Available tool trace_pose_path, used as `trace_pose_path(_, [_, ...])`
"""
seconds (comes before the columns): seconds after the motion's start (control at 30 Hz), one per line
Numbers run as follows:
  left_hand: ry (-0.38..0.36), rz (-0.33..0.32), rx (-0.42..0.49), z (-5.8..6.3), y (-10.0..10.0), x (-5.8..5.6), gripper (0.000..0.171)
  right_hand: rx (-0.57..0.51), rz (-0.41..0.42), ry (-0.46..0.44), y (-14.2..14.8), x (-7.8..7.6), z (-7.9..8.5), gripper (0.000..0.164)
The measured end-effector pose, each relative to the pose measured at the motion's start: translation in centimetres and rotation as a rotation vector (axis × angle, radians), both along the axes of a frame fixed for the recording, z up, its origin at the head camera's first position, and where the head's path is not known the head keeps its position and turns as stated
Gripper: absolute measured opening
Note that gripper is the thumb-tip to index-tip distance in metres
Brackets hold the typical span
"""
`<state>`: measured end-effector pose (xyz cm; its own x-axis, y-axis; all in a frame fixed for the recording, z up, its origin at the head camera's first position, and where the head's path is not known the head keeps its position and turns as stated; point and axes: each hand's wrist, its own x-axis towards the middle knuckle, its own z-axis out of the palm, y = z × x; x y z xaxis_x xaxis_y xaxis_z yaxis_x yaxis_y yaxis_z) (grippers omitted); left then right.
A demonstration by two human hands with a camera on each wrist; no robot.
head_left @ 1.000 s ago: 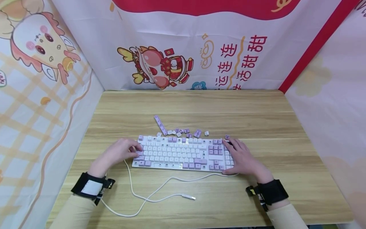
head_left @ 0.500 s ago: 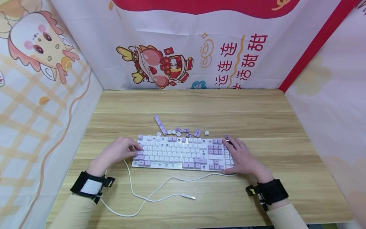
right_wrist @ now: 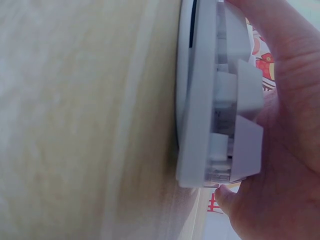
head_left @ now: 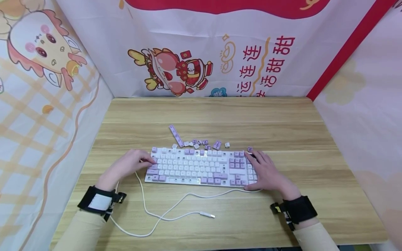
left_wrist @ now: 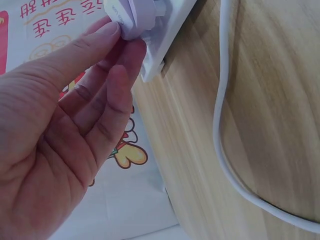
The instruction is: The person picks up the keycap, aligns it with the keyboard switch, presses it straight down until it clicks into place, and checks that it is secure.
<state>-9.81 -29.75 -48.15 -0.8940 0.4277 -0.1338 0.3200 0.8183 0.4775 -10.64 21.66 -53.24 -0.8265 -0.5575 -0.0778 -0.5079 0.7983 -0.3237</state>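
- My left hand (head_left: 133,164) pinches a lilac keycap (left_wrist: 141,17) between thumb and finger, at the left end of the keyboard (head_left: 185,168).
- My right hand (head_left: 266,173), well apart, grips the keyboard's right end, thumb at the near edge.
- The keyboard lies on the table (head_left: 282,122).
- Loose caps (head_left: 217,145) and a bar (head_left: 176,136) lie beyond its far edge.
- Nearer me, the cable (left_wrist: 225,50) loops to its plug (head_left: 206,214).

A cartoon-printed cloth (head_left: 207,48) is hanging beyond the wood-grain surface (head_left: 276,125), pale drapes (head_left: 358,139) are flanking left and right!
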Motion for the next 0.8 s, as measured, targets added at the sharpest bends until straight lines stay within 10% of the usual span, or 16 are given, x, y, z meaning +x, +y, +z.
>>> trace_pose_path(0.8, [-0.123,-0.022,-0.091,1.0,1.4,-1.3,0.014,0.007,-0.002,-0.005,-0.1,0.0,0.2,0.127])
